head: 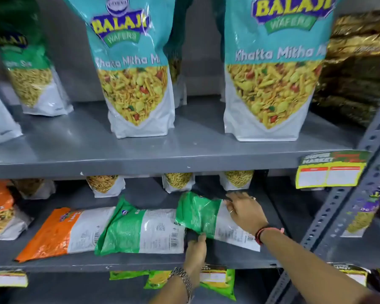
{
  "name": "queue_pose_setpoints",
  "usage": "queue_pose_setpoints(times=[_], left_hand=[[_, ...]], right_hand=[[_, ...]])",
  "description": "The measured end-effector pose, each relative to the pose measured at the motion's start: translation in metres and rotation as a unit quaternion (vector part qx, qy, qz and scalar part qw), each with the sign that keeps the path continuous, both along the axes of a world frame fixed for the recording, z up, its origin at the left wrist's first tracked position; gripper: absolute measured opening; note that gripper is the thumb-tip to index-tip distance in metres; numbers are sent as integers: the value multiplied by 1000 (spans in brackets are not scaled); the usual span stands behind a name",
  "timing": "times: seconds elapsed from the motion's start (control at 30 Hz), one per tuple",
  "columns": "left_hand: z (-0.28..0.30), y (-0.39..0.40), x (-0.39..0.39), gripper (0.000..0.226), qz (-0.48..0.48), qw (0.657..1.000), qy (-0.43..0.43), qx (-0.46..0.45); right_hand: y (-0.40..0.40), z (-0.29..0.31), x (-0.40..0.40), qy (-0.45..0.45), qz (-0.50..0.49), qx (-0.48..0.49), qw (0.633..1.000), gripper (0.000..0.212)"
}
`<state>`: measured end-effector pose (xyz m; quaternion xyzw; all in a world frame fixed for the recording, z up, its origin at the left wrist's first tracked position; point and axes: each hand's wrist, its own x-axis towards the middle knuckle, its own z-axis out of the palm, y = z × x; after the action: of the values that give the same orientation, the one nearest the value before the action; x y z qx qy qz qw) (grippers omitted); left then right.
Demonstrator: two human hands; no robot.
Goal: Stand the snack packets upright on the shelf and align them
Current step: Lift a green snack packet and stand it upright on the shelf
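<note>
On the middle shelf (140, 263) three snack packets lie flat on their backs: an orange one (62, 232) at the left, a green one (138, 230) in the middle, and a second green packet (208, 216) at the right, tilted off the shelf. My left hand (196, 249) grips this right packet's lower edge from below. My right hand (245, 210) lies spread on its white upper part. Further back on the same shelf several packets stand upright (178, 182).
The upper shelf (162, 159) carries upright teal Balaji packets (136, 84) and green ones (29, 69). A slotted grey upright post (347, 205) bounds the shelf at the right, with a price label (329, 172) on the shelf edge. More packets sit below (217, 281).
</note>
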<state>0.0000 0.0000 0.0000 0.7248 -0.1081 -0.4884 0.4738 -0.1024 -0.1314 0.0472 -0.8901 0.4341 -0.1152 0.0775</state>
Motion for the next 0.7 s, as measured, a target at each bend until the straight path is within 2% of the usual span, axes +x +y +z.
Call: queue_pose_setpoints(times=[0.03, 0.1, 0.27, 0.37, 0.53, 0.7], left_hand=[[-6, -9, 4, 53, 15, 999, 33, 4], [-16, -23, 11, 52, 22, 997, 70, 5], [-38, -46, 23, 50, 24, 1000, 9, 15], [-46, -50, 25, 55, 40, 999, -21, 9], [-38, -44, 18, 44, 113, 992, -37, -49], [-26, -41, 11, 26, 175, 979, 12, -104]], right_hand=[[-8, -5, 6, 0, -15, 27, 1000, 36], [-27, -16, 18, -7, -38, 84, 996, 34], [-68, -37, 45, 9, -86, 253, 964, 43], [-82, -45, 52, 12, -120, 323, 939, 38], [-88, -41, 44, -14, -136, 350, 927, 39], [-73, -38, 8, -45, -131, 343, 929, 38]])
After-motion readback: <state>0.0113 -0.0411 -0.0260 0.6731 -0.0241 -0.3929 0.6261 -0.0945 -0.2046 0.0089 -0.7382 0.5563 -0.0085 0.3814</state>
